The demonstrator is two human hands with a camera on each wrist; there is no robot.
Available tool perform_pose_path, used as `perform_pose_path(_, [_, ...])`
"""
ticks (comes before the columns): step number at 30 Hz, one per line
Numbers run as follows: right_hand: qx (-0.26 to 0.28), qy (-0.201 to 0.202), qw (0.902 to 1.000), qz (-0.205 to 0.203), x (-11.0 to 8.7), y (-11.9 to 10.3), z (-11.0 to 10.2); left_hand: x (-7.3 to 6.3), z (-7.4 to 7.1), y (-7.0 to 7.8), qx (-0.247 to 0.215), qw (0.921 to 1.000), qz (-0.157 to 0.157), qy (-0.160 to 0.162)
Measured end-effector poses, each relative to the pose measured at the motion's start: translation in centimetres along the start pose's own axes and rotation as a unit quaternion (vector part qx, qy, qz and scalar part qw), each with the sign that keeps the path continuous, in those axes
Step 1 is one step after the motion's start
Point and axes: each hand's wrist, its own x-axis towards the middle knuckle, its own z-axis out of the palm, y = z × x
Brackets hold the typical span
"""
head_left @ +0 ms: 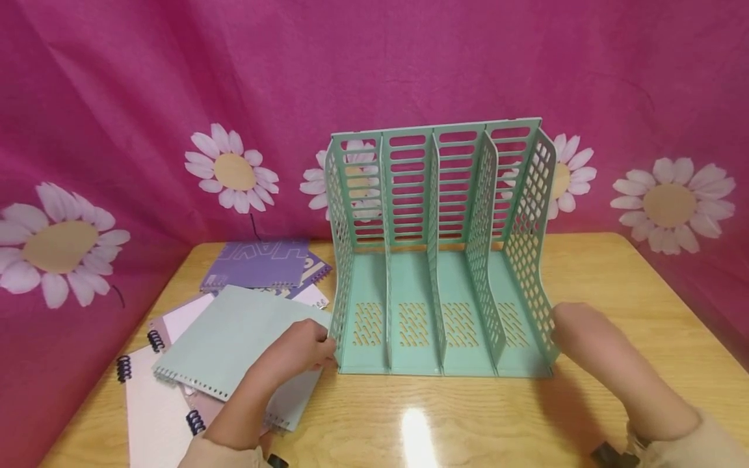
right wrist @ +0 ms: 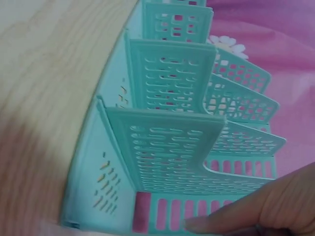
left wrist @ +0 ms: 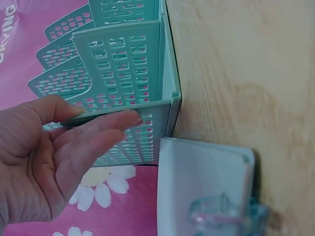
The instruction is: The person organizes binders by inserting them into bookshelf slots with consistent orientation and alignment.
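A mint-green desk file organizer point(head_left: 409, 279) with upright perforated dividers stands on the wooden table, its open front towards me. My left hand point(head_left: 295, 354) grips the front of its left side wall. In the left wrist view, that wall's edge lies between the thumb and the fingers of the left hand point(left wrist: 39, 162). On the other side, my right hand point(head_left: 576, 328) holds the right side wall low near the front. The right wrist view has the right thumb point(right wrist: 246, 216) on the inner side of the wall; the other fingers are mostly hidden.
Left of the organizer lies a loose pile of notebooks: a pale green spiral notebook point(head_left: 234, 331) on top, a purple notebook point(head_left: 254, 263) behind, and a white one point(head_left: 155, 409) in front. A pink flowered cloth point(head_left: 409, 58) hangs behind the table point(head_left: 491, 416).
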Motion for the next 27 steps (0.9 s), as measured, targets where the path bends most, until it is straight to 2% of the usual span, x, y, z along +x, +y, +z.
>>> perform_pose_path(7, [0.006, 0.006, 0.9998, 0.02, 0.0, -0.8, -1.2, -0.2, -0.5, -0.5, 0.005, 0.9997, 0.01, 0.024])
perform_pose_path(12, [0.011, 0.04, 0.999, 0.016, -0.5, -1.9, -2.0, -1.1, -1.2, -1.4, 0.011, 0.9995, 0.011, 0.029])
perform_pose_path(17, [0.008, 0.096, 0.9951, -0.021, -1.1, -3.6, -2.1, -2.0, -2.3, -2.6, 0.031, 0.9977, -0.004, 0.06])
perform_pose_path(21, [0.004, 0.14, 0.9876, -0.07, -0.8, -5.0, -1.8, -2.9, -3.6, -4.0, 0.026, 0.9959, -0.038, 0.078])
perform_pose_path(27, [0.008, 0.14, 0.9839, -0.111, -0.2, -6.6, -1.1, -4.7, -5.8, -6.6, 0.041, 0.9922, -0.07, 0.094])
